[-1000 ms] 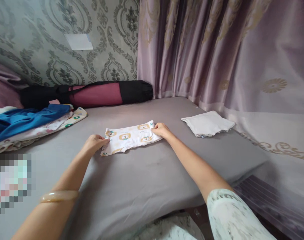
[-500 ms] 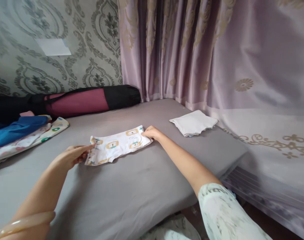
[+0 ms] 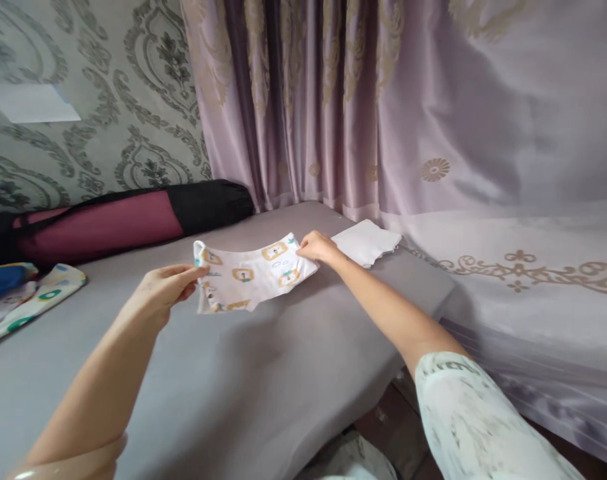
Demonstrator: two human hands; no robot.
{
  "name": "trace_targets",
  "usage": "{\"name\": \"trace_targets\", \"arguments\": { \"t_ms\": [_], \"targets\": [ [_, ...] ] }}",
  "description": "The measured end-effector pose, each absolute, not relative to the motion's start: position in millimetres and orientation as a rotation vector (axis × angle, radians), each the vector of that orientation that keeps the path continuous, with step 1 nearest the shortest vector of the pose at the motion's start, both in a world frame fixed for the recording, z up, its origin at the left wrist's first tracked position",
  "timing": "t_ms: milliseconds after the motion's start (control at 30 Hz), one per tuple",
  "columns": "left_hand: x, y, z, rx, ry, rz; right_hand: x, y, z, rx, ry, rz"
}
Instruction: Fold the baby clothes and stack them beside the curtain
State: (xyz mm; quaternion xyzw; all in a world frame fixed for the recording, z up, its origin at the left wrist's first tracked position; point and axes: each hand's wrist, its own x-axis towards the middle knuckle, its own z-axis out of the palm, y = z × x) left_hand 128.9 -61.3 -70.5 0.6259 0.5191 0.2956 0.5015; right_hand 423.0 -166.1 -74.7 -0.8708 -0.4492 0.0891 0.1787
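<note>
A folded white garment [image 3: 256, 280] printed with tan figures hangs between my two hands, raised over the grey sheet. My left hand [image 3: 166, 288] pinches its left edge between thumb and fingers. At the opposite upper corner, my right hand [image 3: 317, 247] has a similar pinch on the cloth. The middle of the garment sags slightly, and its shadow falls on the sheet underneath. Just beyond my right hand lies a folded white cloth [image 3: 367, 241], partly hidden by that hand and forearm.
The grey-sheeted bed [image 3: 208, 387] spreads under everything. Blue and patterned clothes [image 3: 48, 300] lie at the left. A long black and maroon bag [image 3: 103, 227] rests along the wall. Purple curtains [image 3: 293, 113] hang at the back and right.
Both hands have lifted the garment off the bed, and it has moved closer to the folded white cloth. The camera view has turned to the right.
</note>
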Motion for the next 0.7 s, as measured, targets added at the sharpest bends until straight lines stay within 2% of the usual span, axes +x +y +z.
{"name": "trace_targets", "arguments": {
  "t_ms": [67,167,333,700],
  "targets": [
    [159.2,-74.0,-67.7,1.529,1.17,0.71,442.7,-177.4,-56.8,-2.566,-1.184,0.195],
    [202.5,-92.3,-67.3,1.518,1.064,0.725,472.6,-188.9,-39.8,-2.62,-1.037,0.314],
    [259.5,-118.7,-69.1,1.51,0.902,0.753,519.0,-205.0,-29.8,-2.324,-0.528,0.564],
    [350.8,-142.5,-79.5,1.387,0.758,0.742,593.9,-224.6,-31.0,-2.223,-0.311,0.315]
  ]
}}
